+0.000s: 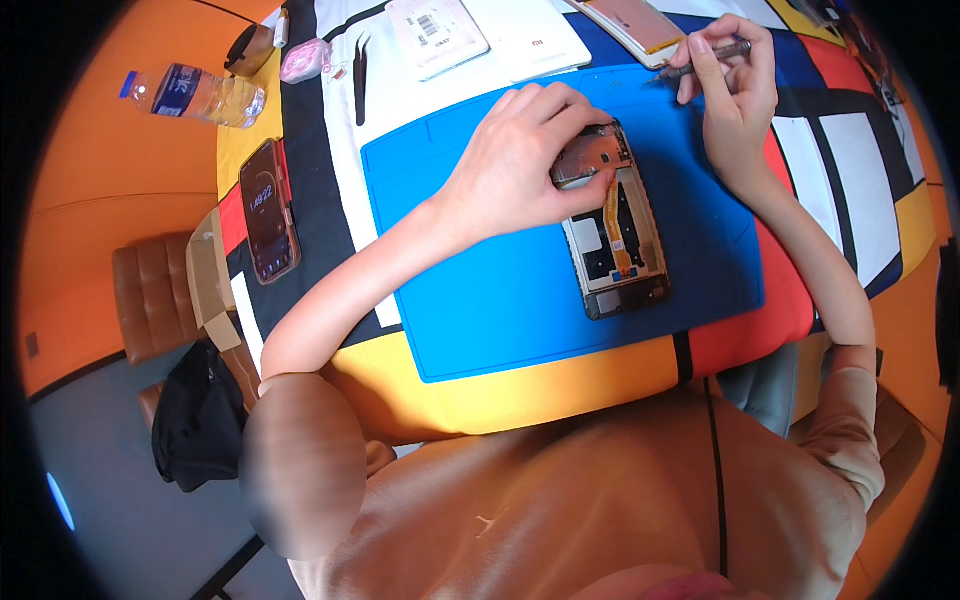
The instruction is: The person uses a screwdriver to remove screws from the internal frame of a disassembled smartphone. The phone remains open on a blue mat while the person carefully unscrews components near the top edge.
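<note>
Opened smartphone [652, 235], rectangular: beneath my left grip [530, 150], clamped about its far end. Slim screwdriver [737, 51]: pinched in my right grip [735, 95]. Mat [480, 300]: smooth, blue.

Under the left hand [535, 150], the opened smartphone [640, 238] has a coppery sheen, the repair mat [480, 320] a smooth matt finish; farther left, a clear plastic water bottle [232, 100].

Electronics workspace (opened phone [617, 235]).
</note>
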Demonstrator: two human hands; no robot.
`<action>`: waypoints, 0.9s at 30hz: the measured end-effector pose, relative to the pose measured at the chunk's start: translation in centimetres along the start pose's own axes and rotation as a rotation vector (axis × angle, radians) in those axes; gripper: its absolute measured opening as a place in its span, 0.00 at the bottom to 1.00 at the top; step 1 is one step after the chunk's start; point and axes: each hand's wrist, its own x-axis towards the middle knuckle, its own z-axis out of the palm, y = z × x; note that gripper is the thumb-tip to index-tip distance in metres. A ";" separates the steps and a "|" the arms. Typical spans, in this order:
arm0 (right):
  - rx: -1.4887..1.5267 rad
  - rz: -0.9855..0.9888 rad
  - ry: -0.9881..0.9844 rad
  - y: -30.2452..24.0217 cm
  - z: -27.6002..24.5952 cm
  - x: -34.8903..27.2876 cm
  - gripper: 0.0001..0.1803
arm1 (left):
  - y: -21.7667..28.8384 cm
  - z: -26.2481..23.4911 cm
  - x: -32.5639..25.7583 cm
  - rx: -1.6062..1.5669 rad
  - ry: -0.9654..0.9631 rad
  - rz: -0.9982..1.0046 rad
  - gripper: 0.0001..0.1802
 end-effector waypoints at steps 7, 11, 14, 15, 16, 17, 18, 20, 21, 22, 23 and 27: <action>0.040 -0.156 -0.103 -0.7 0.7 -1.0 0.10 | -1.9 -0.1 0.1 -0.427 -0.019 -0.319 0.13; 0.090 -0.110 -0.096 -2.4 2.0 -1.5 0.10 | -2.4 0.2 -0.1 -0.410 -0.023 -0.293 0.13; 0.179 -0.048 -0.109 -3.7 2.5 -2.3 0.11 | -2.3 0.3 0.2 -0.388 -0.022 -0.272 0.13; 0.202 -0.033 -0.115 -4.0 2.6 -2.6 0.11 | -2.2 0.3 0.3 -0.391 -0.012 -0.246 0.13; 0.199 -0.044 -0.132 -4.2 2.7 -2.9 0.12 | -2.2 0.3 0.4 -0.396 -0.003 -0.223 0.13; 0.187 -0.041 -0.136 -4.3 2.8 -3.2 0.12 | -2.2 0.3 0.4 -0.400 -0.010 -0.222 0.14; 0.187 -0.054 -0.141 -4.4 2.9 -3.3 0.12 | -2.1 0.2 0.4 -0.418 -0.037 -0.221 0.14; 0.185 -0.074 -0.157 -4.2 3.1 -3.5 0.13 | -2.3 -0.2 0.2 -0.444 -0.109 -0.259 0.15; 0.178 -0.077 -0.168 -4.0 3.2 -3.6 0.13 | -2.5 -0.2 0.2 -0.452 -0.116 -0.232 0.15; 0.165 -0.067 -0.169 -4.0 3.2 -3.5 0.13 | -2.7 -0.3 0.2 -0.458 -0.110 -0.201 0.15; 0.177 -0.074 -0.181 -3.9 3.2 -3.5 0.13 | -2.9 -0.3 0.2 -0.464 -0.107 -0.171 0.16; 0.179 -0.052 -0.180 -3.9 2.9 -3.5 0.14 | -3.7 -0.5 0.1 -0.588 -0.113 -0.190 0.16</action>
